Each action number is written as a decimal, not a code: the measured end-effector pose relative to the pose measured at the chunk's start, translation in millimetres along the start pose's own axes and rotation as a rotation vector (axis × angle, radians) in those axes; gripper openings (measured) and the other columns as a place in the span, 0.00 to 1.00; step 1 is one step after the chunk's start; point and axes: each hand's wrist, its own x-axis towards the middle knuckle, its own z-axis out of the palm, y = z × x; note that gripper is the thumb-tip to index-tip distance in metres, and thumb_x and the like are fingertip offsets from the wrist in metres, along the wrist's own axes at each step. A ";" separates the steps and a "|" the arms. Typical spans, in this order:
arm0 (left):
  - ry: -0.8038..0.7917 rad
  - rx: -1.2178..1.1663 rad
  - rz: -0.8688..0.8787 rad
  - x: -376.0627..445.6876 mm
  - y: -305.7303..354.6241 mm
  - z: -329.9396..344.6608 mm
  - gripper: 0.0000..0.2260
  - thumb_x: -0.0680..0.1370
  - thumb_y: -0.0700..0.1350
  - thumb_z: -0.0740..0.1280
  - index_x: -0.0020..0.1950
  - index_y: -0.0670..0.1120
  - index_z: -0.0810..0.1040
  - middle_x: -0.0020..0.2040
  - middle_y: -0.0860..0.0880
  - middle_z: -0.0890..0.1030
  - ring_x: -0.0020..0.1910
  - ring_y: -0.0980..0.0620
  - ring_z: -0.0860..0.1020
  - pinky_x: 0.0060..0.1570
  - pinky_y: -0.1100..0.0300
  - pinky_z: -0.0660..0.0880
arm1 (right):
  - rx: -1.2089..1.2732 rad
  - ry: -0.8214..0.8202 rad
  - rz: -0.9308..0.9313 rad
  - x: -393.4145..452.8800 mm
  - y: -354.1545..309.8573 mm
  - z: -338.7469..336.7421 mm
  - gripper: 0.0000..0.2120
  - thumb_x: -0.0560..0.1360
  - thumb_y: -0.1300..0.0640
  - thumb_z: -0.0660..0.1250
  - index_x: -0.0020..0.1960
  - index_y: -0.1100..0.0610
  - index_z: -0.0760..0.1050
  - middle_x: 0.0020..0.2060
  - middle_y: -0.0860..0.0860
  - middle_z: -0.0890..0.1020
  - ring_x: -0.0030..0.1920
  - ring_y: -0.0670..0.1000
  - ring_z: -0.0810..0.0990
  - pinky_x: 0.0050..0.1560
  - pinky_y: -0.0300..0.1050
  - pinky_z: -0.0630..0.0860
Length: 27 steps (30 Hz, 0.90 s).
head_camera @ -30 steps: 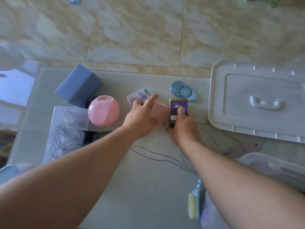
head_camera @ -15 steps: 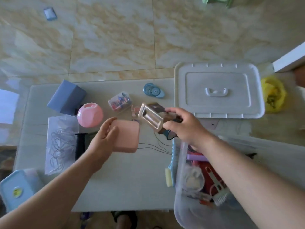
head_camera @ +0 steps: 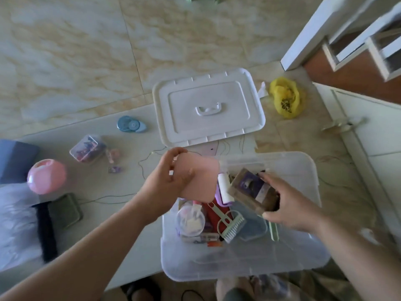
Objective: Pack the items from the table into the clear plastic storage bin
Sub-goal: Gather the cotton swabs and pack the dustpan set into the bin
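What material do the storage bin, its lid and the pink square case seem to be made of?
Storage bin: clear, slightly frosted plastic; its contents show through the walls.
Lid: opaque white plastic, matte, with moulded ridges and handle.
Pink square case in the left hand: probably smooth matte plastic; motion blur leaves it uncertain.

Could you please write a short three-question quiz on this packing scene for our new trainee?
1. True or false: the white lid is fastened on the clear bin.
2. Which hand holds the flat pink case? A. left hand B. right hand C. neither
3. Fill in: the right hand holds a brown box over the ____.

Key:
1. False; the lid lies on the table beside the open bin.
2. A; the left hand grips it at the bin's near-left edge.
3. Bin, above the green brush and other things already packed.
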 end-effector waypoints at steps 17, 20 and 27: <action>-0.116 0.212 -0.353 18.6 -84.4 107.0 0.18 0.81 0.48 0.69 0.63 0.69 0.70 0.59 0.47 0.76 0.54 0.42 0.80 0.45 0.42 0.85 | -0.915 -0.205 -0.256 15.2 86.7 83.9 0.40 0.72 0.54 0.76 0.77 0.45 0.57 0.73 0.50 0.66 0.75 0.59 0.62 0.73 0.62 0.66; -0.103 0.218 -0.345 21.6 -85.5 104.8 0.18 0.82 0.46 0.69 0.65 0.66 0.70 0.58 0.48 0.77 0.53 0.44 0.80 0.43 0.46 0.86 | -0.803 -0.098 -0.253 10.9 76.9 68.6 0.34 0.69 0.32 0.73 0.71 0.44 0.74 0.72 0.48 0.69 0.77 0.57 0.60 0.78 0.63 0.58; -0.194 0.282 -0.384 24.6 -76.7 111.6 0.17 0.81 0.49 0.64 0.64 0.68 0.70 0.57 0.44 0.77 0.52 0.42 0.82 0.45 0.42 0.85 | -0.519 0.247 -0.332 15.5 37.0 79.8 0.36 0.64 0.32 0.73 0.65 0.50 0.69 0.73 0.52 0.65 0.73 0.57 0.64 0.72 0.55 0.68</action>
